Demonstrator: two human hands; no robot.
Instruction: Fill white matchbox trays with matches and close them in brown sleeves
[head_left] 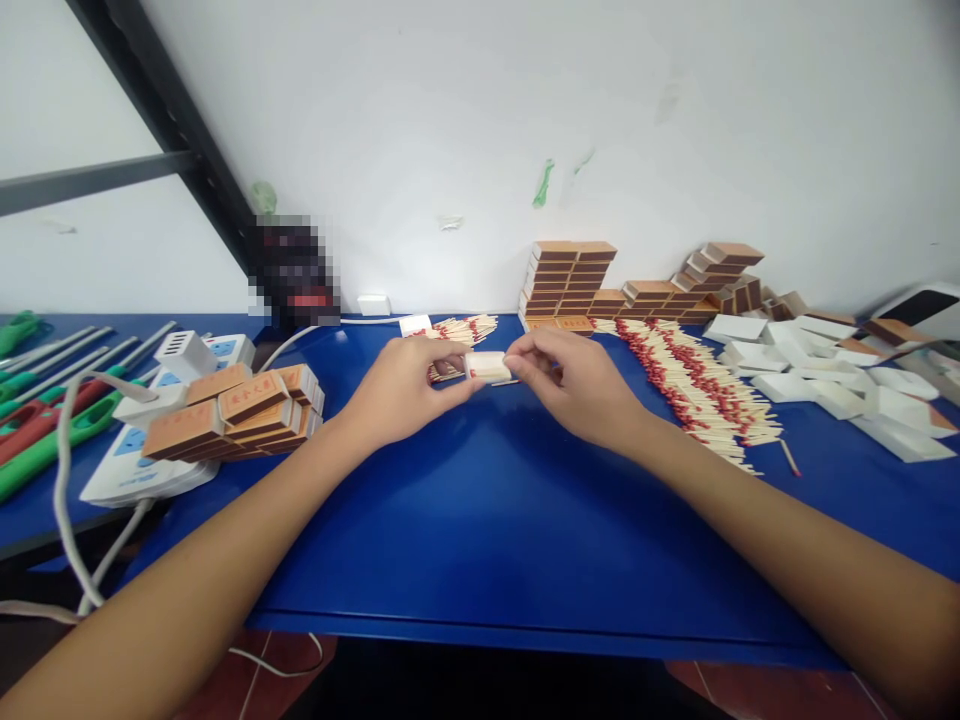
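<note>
Above the middle of the blue table, my left hand [411, 392] grips a small white matchbox tray [487, 366] between thumb and fingers. Pale matchsticks appear to lie in the tray, with a bit of red at its left end. My right hand [570, 378] has its fingertips pinched at the tray's right end. Behind my left hand lies a small heap of matches [466, 328] beside a white tray [415, 325]. A long spread of red-tipped matches [686, 385] lies to the right of my right hand.
Stacked matchboxes [570, 275] stand against the wall. Loose white trays [832, 375] cover the right side. More matchboxes [240, 410] rest on a power strip [127, 480] at left, near a white cable [66, 480] and green-handled tools [67, 430]. The table's front edge [525, 645] is near me.
</note>
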